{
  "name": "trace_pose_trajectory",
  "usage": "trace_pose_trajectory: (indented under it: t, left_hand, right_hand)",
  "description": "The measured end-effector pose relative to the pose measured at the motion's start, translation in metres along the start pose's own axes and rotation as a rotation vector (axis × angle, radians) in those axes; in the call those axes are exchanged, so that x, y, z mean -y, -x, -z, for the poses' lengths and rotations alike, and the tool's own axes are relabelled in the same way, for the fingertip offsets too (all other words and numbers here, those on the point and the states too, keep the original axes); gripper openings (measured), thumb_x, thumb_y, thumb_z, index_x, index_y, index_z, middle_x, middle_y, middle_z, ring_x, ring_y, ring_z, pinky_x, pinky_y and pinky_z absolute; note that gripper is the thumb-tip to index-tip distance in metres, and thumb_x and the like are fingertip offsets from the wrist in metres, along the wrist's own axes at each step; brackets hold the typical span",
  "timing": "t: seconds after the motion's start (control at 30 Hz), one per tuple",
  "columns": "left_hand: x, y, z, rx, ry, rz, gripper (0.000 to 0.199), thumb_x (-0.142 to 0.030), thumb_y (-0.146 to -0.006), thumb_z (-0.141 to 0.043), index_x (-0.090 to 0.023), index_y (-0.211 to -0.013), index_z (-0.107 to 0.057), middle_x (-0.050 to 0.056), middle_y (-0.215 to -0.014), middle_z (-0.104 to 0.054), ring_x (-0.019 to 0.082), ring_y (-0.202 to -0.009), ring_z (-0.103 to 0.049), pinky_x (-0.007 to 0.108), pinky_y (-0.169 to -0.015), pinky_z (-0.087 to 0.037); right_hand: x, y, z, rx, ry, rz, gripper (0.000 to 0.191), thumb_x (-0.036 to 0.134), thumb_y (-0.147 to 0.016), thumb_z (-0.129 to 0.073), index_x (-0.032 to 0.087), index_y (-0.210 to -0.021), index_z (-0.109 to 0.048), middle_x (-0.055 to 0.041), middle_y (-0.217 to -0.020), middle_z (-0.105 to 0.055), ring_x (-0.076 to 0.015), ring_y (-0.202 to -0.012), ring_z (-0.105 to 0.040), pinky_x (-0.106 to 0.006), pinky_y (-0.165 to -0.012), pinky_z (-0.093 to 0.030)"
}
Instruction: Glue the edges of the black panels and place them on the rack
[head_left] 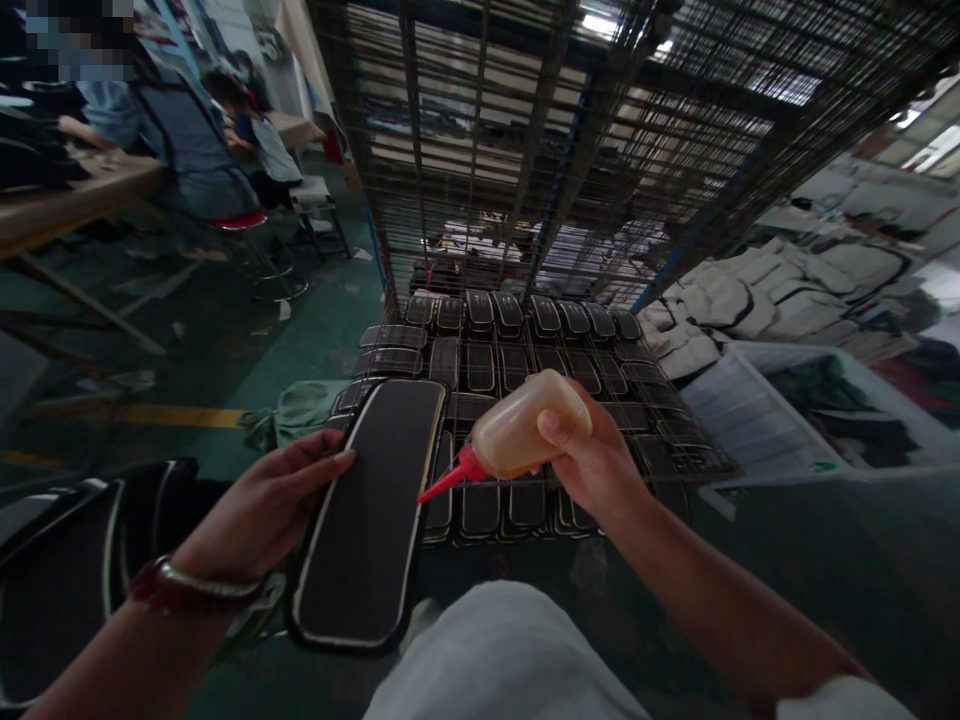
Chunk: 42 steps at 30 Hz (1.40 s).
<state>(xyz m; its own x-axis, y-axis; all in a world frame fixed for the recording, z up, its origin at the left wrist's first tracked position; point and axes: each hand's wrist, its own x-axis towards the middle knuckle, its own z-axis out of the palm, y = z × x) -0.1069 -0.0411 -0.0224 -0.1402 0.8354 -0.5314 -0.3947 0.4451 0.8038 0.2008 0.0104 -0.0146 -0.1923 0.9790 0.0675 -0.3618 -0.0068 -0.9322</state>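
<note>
My left hand [274,500] grips the left edge of a black padded panel [367,520], long with rounded corners and a pale line running along its border. The thumb lies on the panel's face; the other fingers go partly behind it. In my right hand [589,450] is a squeeze bottle [525,425] of amber liquid, tilted down to the left. Its red nozzle tip is at the pale line on the panel's right edge, and whether it touches I cannot tell. Rows of similar black panels [480,508] lie just beyond.
A wire rack [480,180] rises over the panel rows. At right stand a white plastic bin [720,400] and heaped pale bundles [780,290]. More black pieces [56,570] lie at lower left. Two people sit near a table [127,195] at upper left. Green cloth [300,408] lies on the floor.
</note>
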Motion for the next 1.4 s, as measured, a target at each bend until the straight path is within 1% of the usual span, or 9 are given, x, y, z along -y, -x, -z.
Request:
trace_pose_trajectory:
  t: [0.2,0.33,0.43,0.57,0.7,0.87,1.07,1.23,1.4]
  left_hand:
    - [0.003,-0.007,0.005,-0.007,0.030,-0.020,0.030,0.000,-0.068,-0.086,-0.014,-0.092,-0.073,0.009,-0.073,-0.081,0.023,-0.055,-0.076,0.033,-0.049,-0.067]
    - [0.003,-0.009,0.006,-0.056,0.044,-0.027,0.021,0.005,-0.079,-0.074,-0.013,-0.090,-0.073,0.008,-0.071,-0.080,0.021,-0.054,-0.075,0.030,-0.048,-0.065]
    - [0.001,-0.010,0.006,-0.088,0.050,-0.034,0.020,0.006,-0.086,-0.065,-0.013,-0.087,-0.072,0.007,-0.069,-0.078,0.020,-0.051,-0.074,0.029,-0.047,-0.064]
    - [-0.002,-0.010,0.007,-0.147,0.062,-0.036,0.024,0.006,-0.092,-0.059,-0.012,-0.083,-0.072,0.007,-0.066,-0.077,0.020,-0.049,-0.073,0.028,-0.045,-0.062]
    - [-0.005,-0.010,0.013,-0.200,0.126,-0.051,0.027,0.008,-0.092,-0.058,-0.013,-0.081,-0.072,0.006,-0.065,-0.076,0.019,-0.047,-0.073,0.027,-0.045,-0.062]
    - [-0.001,-0.012,0.022,-0.246,0.214,-0.042,0.027,0.004,-0.096,-0.055,-0.010,-0.081,-0.073,0.005,-0.062,-0.074,0.019,-0.044,-0.070,0.027,-0.043,-0.062]
    - [0.010,-0.010,0.009,-0.361,0.440,-0.030,0.032,0.010,-0.098,-0.047,-0.011,-0.084,-0.068,0.001,-0.063,-0.074,0.011,-0.045,-0.069,0.016,-0.051,-0.061]
    - [0.017,-0.011,0.000,-0.395,0.581,-0.018,0.030,0.013,-0.095,-0.052,-0.011,-0.093,-0.069,0.000,-0.072,-0.077,0.011,-0.054,-0.075,0.012,-0.055,-0.062]
    - [0.022,-0.018,-0.002,-0.428,0.616,-0.048,0.030,0.011,-0.096,-0.052,-0.013,-0.090,-0.068,-0.002,-0.069,-0.074,0.009,-0.056,-0.075,0.012,-0.061,-0.064]
  right_hand:
    - [-0.004,0.014,-0.003,0.082,0.044,-0.016,0.051,0.049,-0.081,-0.095,0.026,-0.121,-0.072,-0.0017,-0.091,-0.068,-0.0189,-0.070,-0.063,-0.028,-0.054,-0.058]
    - [-0.011,0.020,0.000,0.105,0.088,-0.016,0.059,0.053,-0.080,-0.095,0.027,-0.127,-0.071,-0.0056,-0.104,-0.073,-0.0257,-0.092,-0.071,-0.040,-0.080,-0.063]
    - [-0.016,0.023,0.003,0.140,0.127,-0.028,0.065,0.057,-0.082,-0.093,0.027,-0.134,-0.068,-0.0078,-0.109,-0.075,-0.0295,-0.099,-0.072,-0.047,-0.089,-0.063]
    - [-0.018,0.026,0.002,0.156,0.113,-0.032,0.067,0.058,-0.083,-0.093,0.028,-0.137,-0.067,-0.0082,-0.111,-0.076,-0.0307,-0.100,-0.074,-0.049,-0.091,-0.063]
    - [-0.017,0.026,-0.003,0.152,0.043,-0.032,0.062,0.053,-0.083,-0.095,0.029,-0.134,-0.068,-0.0073,-0.112,-0.077,-0.0304,-0.101,-0.075,-0.049,-0.093,-0.062]
    - [-0.020,0.022,-0.008,0.035,0.010,0.060,0.060,0.051,-0.081,-0.096,0.029,-0.130,-0.070,-0.0055,-0.108,-0.076,-0.0281,-0.098,-0.074,-0.044,-0.090,-0.062]
    - [-0.021,0.020,-0.009,-0.112,0.036,0.205,0.056,0.046,-0.086,-0.092,0.030,-0.133,-0.067,-0.0062,-0.114,-0.076,-0.0293,-0.105,-0.074,-0.048,-0.098,-0.061]
    - [-0.022,0.024,-0.007,-0.089,0.045,0.195,0.054,0.044,-0.091,-0.088,0.032,-0.137,-0.062,-0.0089,-0.122,-0.077,-0.0344,-0.115,-0.073,-0.055,-0.100,-0.060]
    - [-0.032,0.032,-0.005,-0.076,0.060,0.163,0.055,0.046,-0.092,-0.087,0.031,-0.138,-0.060,-0.0103,-0.125,-0.076,-0.0360,-0.121,-0.072,-0.056,-0.102,-0.059]
